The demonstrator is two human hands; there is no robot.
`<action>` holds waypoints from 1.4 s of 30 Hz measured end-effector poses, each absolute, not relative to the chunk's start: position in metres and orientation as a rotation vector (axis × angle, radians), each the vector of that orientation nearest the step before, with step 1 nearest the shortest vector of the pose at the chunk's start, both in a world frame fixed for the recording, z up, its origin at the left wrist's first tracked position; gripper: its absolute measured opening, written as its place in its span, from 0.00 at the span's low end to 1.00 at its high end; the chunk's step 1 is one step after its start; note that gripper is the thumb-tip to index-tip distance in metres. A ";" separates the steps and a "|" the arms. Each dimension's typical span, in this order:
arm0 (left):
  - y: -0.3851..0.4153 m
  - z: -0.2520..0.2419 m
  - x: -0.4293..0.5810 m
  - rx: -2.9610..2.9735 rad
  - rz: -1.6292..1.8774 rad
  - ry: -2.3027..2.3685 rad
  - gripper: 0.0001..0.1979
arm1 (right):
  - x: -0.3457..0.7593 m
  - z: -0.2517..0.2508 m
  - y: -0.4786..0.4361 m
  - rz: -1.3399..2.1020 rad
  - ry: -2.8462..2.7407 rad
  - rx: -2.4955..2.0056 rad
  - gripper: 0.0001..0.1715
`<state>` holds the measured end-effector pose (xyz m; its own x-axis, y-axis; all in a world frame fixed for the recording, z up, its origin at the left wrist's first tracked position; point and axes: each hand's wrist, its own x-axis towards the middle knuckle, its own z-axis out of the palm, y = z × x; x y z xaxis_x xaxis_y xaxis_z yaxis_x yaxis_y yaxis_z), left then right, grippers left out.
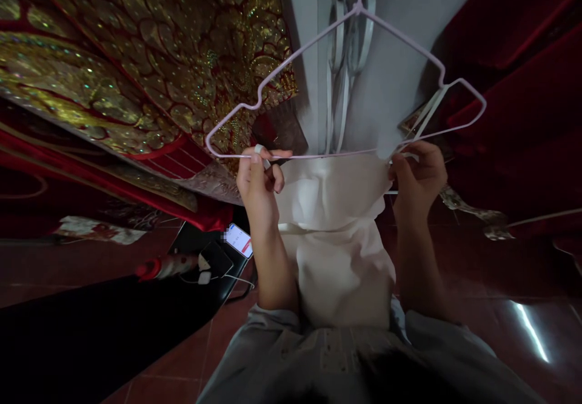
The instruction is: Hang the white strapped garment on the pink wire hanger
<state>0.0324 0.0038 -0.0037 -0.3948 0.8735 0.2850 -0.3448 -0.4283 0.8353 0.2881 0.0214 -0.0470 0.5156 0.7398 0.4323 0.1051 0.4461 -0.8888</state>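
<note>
A pale pink clothes hanger (pixel 357 9) hangs upright in front of me, its hook running out of the top of the view. My left hand (pixel 260 176) is closed on the left part of its lower bar, and a white band is around one finger. Below the bar a white garment (pixel 341 210) drapes down towards my lap. A thin white strap (pixel 430 110) loops over the hanger's right notch and runs down to my right hand (pixel 417 170). The right fingers are pinched at the garment's upper right corner, by the strap's lower end; the exact grip is partly hidden.
Gold-sequinned red garments (pixel 150 58) hang close on the left, dark red cloth (pixel 513 88) on the right. Behind the hanger is a white metal scrollwork frame (pixel 339 64). At lower left, a lit phone (pixel 239 239) and a cable lie on a black surface (pixel 182 289).
</note>
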 end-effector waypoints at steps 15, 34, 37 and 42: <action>0.005 -0.004 0.028 0.991 1.896 0.982 0.20 | 0.299 0.012 0.021 0.331 -1.288 -0.892 0.20; 0.006 -0.006 0.028 0.969 1.937 0.750 0.18 | 0.398 -0.038 0.101 0.001 -1.329 -0.802 0.45; 0.005 -0.006 0.028 0.941 1.926 0.777 0.17 | 0.422 -0.056 0.105 -0.110 -1.194 -0.776 0.41; 0.005 -0.006 0.028 0.949 1.918 0.795 0.19 | 0.419 -0.063 0.084 -0.313 -0.950 -0.646 0.44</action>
<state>0.0276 0.0052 -0.0060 -0.3677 0.8754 0.3137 -0.3969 -0.4528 0.7984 0.4193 0.0844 -0.0633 0.5560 0.0278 0.8307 0.5165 0.7715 -0.3715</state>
